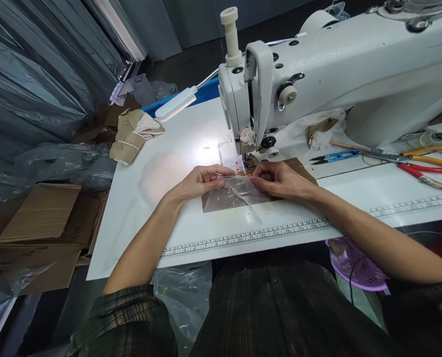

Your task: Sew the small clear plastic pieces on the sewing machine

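The left hand [200,181] and the right hand [276,179] both rest on a thin, shiny sheet of clear plastic [233,196] that lies flat on the white table [139,198], directly in front of the needle area of the white sewing machine [317,74]. The fingertips of the left hand pinch the upper left edge of the sheet, and the fingers of the right hand press and pinch its upper right part; how firmly each hand grips is hard to judge, because the fingertips are curled under and partly hidden. The sheet is transparent, so its exact border is difficult to see; a brown piece of cardboard [299,167] seems to lie under it and comes out to the right, behind the right hand. The needle and presser foot are mostly covered by the machine head and cannot be made out well. A small lamp [176,103] on a flexible neck shines a bright spot on the table near the machine. To the right lie blue thread snips [336,157] and scissors with red and yellow handles [429,168], cut off by the picture edge. At the left table edge sits a bundle of brown paper pieces [130,136], and cardboard boxes [38,218] stand below.
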The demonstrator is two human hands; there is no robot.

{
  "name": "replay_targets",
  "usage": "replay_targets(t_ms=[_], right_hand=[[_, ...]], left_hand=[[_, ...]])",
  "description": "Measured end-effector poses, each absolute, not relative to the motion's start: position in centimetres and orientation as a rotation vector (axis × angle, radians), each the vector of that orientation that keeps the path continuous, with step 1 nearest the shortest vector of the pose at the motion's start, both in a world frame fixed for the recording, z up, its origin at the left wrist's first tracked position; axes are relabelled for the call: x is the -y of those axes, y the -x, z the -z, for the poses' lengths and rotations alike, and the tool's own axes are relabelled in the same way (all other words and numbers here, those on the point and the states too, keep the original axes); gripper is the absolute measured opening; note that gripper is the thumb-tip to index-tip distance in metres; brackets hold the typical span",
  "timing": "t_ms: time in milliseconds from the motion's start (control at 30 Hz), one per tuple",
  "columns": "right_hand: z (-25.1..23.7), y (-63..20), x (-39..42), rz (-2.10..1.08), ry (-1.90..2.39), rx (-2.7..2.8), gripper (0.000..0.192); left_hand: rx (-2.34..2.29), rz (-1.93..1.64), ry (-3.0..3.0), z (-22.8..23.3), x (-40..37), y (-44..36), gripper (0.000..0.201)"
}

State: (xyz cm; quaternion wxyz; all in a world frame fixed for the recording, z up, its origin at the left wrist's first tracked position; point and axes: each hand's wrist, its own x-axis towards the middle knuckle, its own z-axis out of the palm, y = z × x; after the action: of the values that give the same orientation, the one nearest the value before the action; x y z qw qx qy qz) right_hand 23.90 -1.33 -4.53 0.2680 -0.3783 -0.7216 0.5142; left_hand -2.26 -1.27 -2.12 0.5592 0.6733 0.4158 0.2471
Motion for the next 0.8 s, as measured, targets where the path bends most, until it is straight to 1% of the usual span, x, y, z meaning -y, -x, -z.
replay_targets(t_ms=[200,367,533,633,733,800], right_hand=[[4.4,-23.8,1.0,-1.339,1.091,1.983,0.019],[4.6,-23.8,0.2,-1.422,1.144,2.019,0.023],[4.5,-23.7,-0.1,-1.428,1.167,2.042,0.023],[4.4,-23.6,0.0,-1.405,1.174,2.053,0.023],[4.3,-23.5,0.3,-1.359,1.149,2.065,0.022],[4.3,-23.5,0.5,-1.339,1.129,2.058,0.022]], left_hand=[[-1.007,-0.524,-1.449,2.6,0.6,2.9,0.036],[-0.995,-0.47,-1.358,2.3,-0.4,2.9,0.042],[-0.978,-0.424,-1.309,1.7,-1.0,2.8,0.04],[-1.012,-0.405,-1.344,1.3,-0.7,2.3,0.041],[-1.103,-0.394,-1.488,0.9,0.1,1.1,0.045],[-1.138,-0.389,-1.585,0.9,0.7,0.3,0.044]])
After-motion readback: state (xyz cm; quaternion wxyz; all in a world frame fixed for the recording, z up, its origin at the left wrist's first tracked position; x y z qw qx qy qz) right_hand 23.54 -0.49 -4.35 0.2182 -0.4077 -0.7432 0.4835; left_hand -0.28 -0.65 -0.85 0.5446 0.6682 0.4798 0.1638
